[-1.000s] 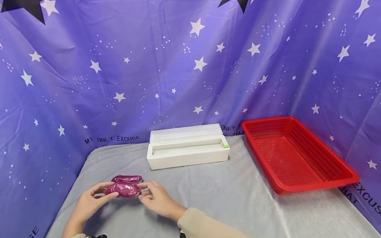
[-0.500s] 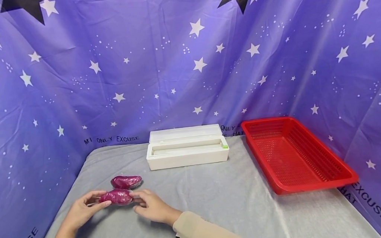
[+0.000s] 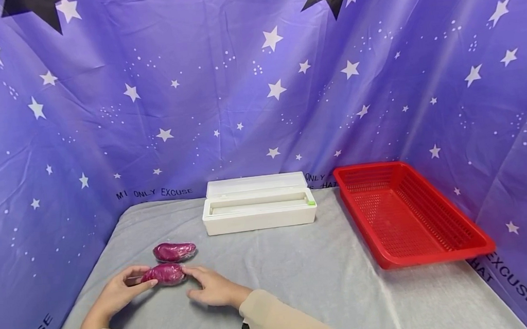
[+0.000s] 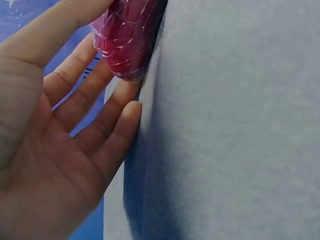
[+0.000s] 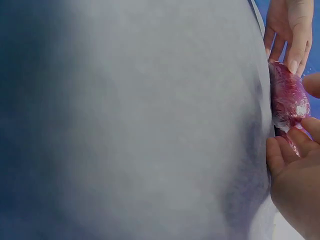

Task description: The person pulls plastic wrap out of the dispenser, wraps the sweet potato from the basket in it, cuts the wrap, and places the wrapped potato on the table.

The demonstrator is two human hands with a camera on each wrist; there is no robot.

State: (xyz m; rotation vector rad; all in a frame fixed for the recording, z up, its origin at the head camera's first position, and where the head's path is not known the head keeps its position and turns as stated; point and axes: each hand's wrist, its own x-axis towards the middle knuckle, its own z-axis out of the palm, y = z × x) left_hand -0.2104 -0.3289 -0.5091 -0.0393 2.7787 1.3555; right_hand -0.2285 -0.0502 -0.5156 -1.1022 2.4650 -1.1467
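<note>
A purple-red sweet potato [image 3: 165, 274] in clear film lies on the cloth at the left of the head view. My left hand [image 3: 118, 294] holds its left end, thumb in front and fingers behind. In the left wrist view, the wrapped end [image 4: 127, 42] sits between thumb and fingers. At the right end, my right hand [image 3: 216, 288] touches the film with its forefinger, thumb apart. The right wrist view has both hands about the sweet potato [image 5: 290, 95]. Just behind it lies a second wrapped sweet potato [image 3: 175, 251].
A long white box [image 3: 260, 220], lid raised, stands at the back middle and looks like a cling film dispenser. On the right is a red perforated plastic basket [image 3: 382, 250]. Grey cloth [image 3: 300, 275] covers the table; a purple starry curtain [image 3: 222, 111] hangs around it.
Both hands brought the front sweet potato left and nearer, away from the second one, then down onto the cloth. My right thumb and fingers have loosened from its right end.
</note>
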